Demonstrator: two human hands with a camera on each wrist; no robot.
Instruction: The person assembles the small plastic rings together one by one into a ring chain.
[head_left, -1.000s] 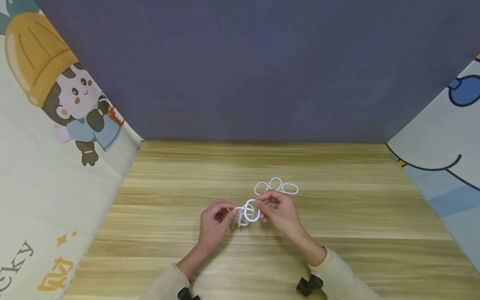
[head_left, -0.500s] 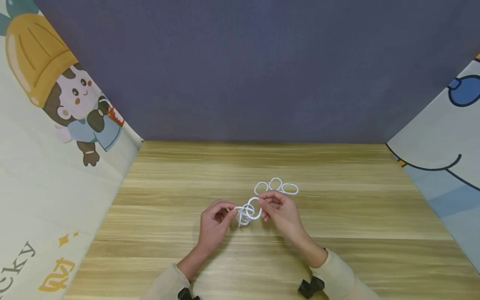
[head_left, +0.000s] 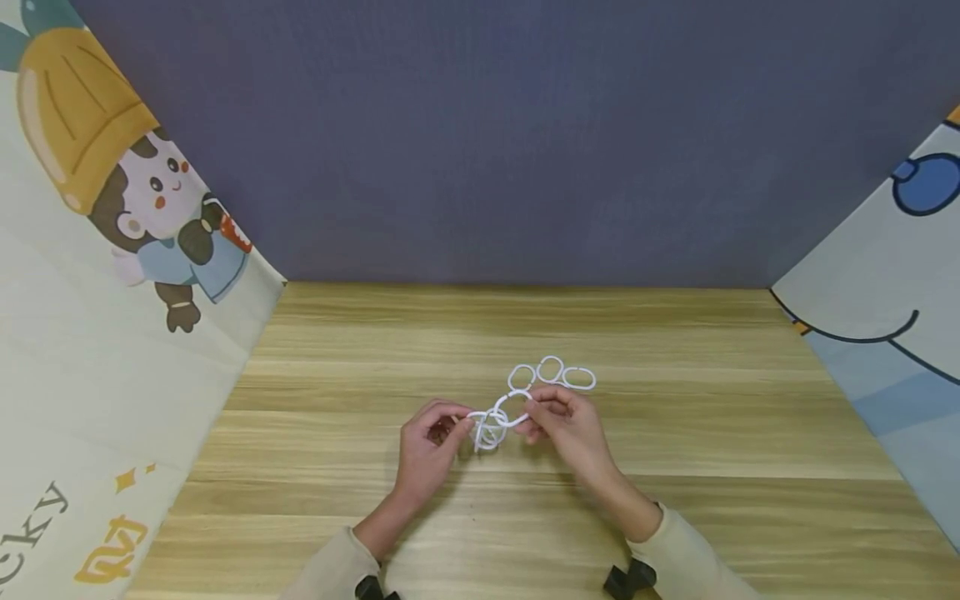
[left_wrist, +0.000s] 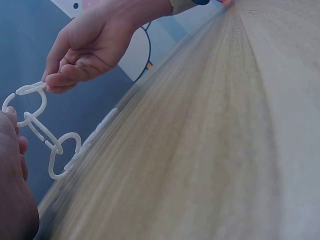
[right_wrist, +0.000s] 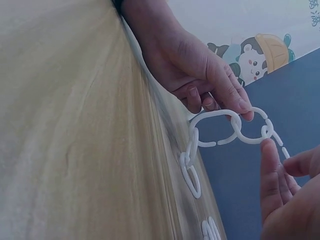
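Observation:
Several white plastic rings with small gaps in them are linked into a short chain. My left hand (head_left: 429,446) pinches one ring of this chain between thumb and forefinger. To its right, my right hand (head_left: 573,429) pinches the end ring (head_left: 513,425) by its far side. That end ring passes through the ring my left hand grips. More linked rings hang below, between the hands; a hanging ring (left_wrist: 79,142) shows in the left wrist view, and a low one (right_wrist: 191,184) in the right wrist view. The fingertips partly cover the pinched spots.
Three loose white rings lie side by side on the wooden table (head_left: 360,350), just beyond my right hand; the rightmost ring (head_left: 596,379) looks narrower. A dark blue panel (head_left: 525,150) stands at the back. Printed cartoon panels stand at both sides.
My right hand has moved a little to the right, drawing the end ring outward and tilting it from upright towards sideways. The left hand has stayed in place.

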